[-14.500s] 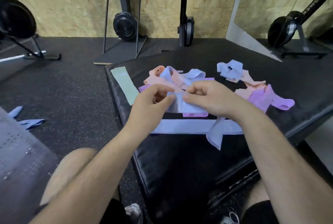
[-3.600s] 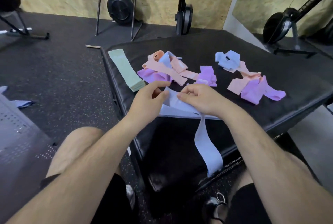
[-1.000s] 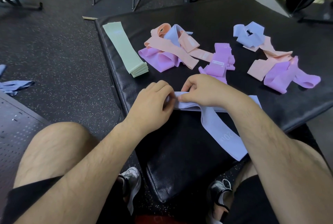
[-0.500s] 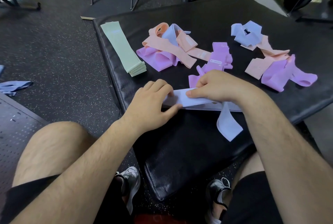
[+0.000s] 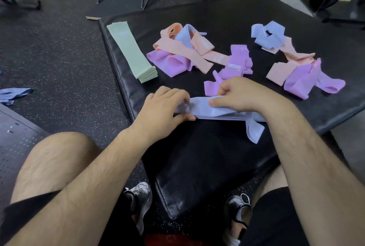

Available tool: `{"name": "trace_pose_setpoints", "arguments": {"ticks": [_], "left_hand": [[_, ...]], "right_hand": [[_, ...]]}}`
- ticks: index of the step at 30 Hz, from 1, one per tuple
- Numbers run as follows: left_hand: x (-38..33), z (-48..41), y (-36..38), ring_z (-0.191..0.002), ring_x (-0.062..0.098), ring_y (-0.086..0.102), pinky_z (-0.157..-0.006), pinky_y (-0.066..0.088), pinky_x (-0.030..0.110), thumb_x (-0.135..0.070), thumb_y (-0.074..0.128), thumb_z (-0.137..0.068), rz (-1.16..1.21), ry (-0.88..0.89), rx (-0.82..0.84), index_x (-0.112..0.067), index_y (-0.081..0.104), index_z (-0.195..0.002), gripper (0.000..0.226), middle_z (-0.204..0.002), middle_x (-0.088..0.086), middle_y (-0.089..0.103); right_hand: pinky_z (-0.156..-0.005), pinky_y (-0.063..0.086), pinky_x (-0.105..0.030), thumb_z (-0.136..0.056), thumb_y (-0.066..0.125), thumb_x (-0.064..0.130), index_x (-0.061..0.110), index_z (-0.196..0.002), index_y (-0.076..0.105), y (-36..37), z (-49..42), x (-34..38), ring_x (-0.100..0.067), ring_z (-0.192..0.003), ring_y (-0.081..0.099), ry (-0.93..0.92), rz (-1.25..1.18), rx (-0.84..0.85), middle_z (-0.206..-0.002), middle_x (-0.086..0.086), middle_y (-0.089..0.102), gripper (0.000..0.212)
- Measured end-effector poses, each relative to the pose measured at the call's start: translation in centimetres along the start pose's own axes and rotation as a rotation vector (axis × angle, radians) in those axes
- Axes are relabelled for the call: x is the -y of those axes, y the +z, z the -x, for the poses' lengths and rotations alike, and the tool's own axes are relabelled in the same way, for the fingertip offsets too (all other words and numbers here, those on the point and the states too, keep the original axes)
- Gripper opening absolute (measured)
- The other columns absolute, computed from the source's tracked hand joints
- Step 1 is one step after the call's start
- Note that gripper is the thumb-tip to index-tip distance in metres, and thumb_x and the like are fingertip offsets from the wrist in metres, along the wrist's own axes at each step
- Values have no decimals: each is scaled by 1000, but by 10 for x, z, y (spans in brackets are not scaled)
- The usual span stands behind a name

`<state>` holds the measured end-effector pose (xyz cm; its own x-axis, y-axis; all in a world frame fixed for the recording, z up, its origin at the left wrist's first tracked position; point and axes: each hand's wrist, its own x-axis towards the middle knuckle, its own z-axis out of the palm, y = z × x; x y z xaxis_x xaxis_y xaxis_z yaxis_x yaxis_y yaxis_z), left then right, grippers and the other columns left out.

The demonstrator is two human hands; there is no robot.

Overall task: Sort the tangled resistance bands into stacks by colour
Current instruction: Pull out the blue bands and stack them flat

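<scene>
a black padded mat [image 5: 217, 156] is pictured on a speckled rubber floor [image 5: 59, 58], its long left edge lined by a squared stack of green bands [image 5: 130, 52]. bare, grainy, faintly glossy surface is seen between the hands and the mat's rounded near corner, which is flanked by the person's shoes. a flat pile of pale blue bands [image 5: 199, 107] is laid crosswise close to that left edge and is held at both ends. its left end is gripped by the left hand [image 5: 162, 107], with fingers curled over the top and the thumb pressed along the near side. its upper layer is pinched by the right hand [image 5: 241, 95] between thumb and bent fingers. a loose blue tail [image 5: 254, 131] is draped below the right wrist. a crumpled purple band [image 5: 233, 65] is seen just beyond the right hand. two knots of wide, soft peach, purple and blue loops, the left tangle [image 5: 181, 52] and the right tangle [image 5: 292, 62], are spread farther back, well apart. more blue bands [image 5: 13, 94] are seen on the floor at far left.
</scene>
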<state>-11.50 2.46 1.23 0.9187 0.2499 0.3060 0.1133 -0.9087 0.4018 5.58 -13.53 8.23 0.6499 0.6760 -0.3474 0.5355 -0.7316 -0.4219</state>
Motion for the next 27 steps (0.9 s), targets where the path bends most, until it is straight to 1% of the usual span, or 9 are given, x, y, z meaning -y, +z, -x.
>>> {"name": "trace_pose_setpoints", "arguments": {"ticks": [3,8,11,13,16,20,22,24,27], "left_hand": [[-1,0,-1,-107,9,41,-86,29,31,-63,62,-84,-31,18,7,-32,59,-106,38,-112,-22,55],[-7,1,-2,-106,12,44,-90,36,33,-57,66,-85,-59,13,-3,-31,58,-102,33,-109,-18,55],[-15,-2,4,-98,14,44,-83,34,31,-55,59,-86,-126,22,-63,-25,56,-94,31,-104,-14,53],[-22,-6,8,-95,18,46,-81,33,31,-46,59,-86,-154,34,-113,-21,56,-90,26,-104,-10,53],[-31,-13,18,-91,22,48,-79,35,34,-33,60,-85,-171,74,-153,-17,59,-89,16,-100,-5,54],[-40,-19,31,-82,23,49,-70,44,42,-23,59,-88,-28,137,-107,-13,61,-90,10,-93,-1,56],[-40,-21,34,-79,21,48,-66,45,44,-23,60,-87,-29,123,-95,-14,60,-90,9,-91,-2,55],[-40,-22,36,-79,20,47,-65,44,44,-28,59,-86,-35,101,-107,-16,59,-89,12,-91,-4,55],[-41,-21,37,-82,17,45,-69,40,36,-43,60,-90,-54,89,-116,-20,58,-89,23,-92,-9,52]], "right_hand": [[-63,38,-30,-79,78,49,23,-66,58,4,-4,-3,-14,-65,50,24,-1,14,-67,8,53,35],[-66,39,-31,-78,80,49,19,-70,62,6,-5,-4,-15,-68,50,38,-29,13,-73,4,58,35],[-67,39,-32,-79,79,48,18,-70,61,8,-4,-5,-17,-70,51,34,-47,3,-77,4,61,36],[-65,36,-32,-81,78,46,17,-69,56,9,-3,-5,-18,-67,47,20,-53,-4,-69,16,59,38],[-65,36,-33,-82,76,48,15,-72,58,10,-1,-4,-19,-68,46,9,-47,-18,-59,20,54,38],[-64,37,-32,-84,73,53,18,-70,54,11,1,-3,-17,-67,47,-3,-15,-28,-69,5,53,42],[-62,36,-32,-85,72,54,19,-70,55,8,1,-5,-17,-67,48,-18,16,-15,-71,3,53,42],[-60,34,-32,-84,72,52,15,-75,60,4,3,-10,-18,-67,46,-24,42,10,-70,2,50,41],[-60,32,-33,-82,73,53,8,-87,67,-2,7,-19,-17,-65,44,-14,52,6,-71,1,47,45]]}}
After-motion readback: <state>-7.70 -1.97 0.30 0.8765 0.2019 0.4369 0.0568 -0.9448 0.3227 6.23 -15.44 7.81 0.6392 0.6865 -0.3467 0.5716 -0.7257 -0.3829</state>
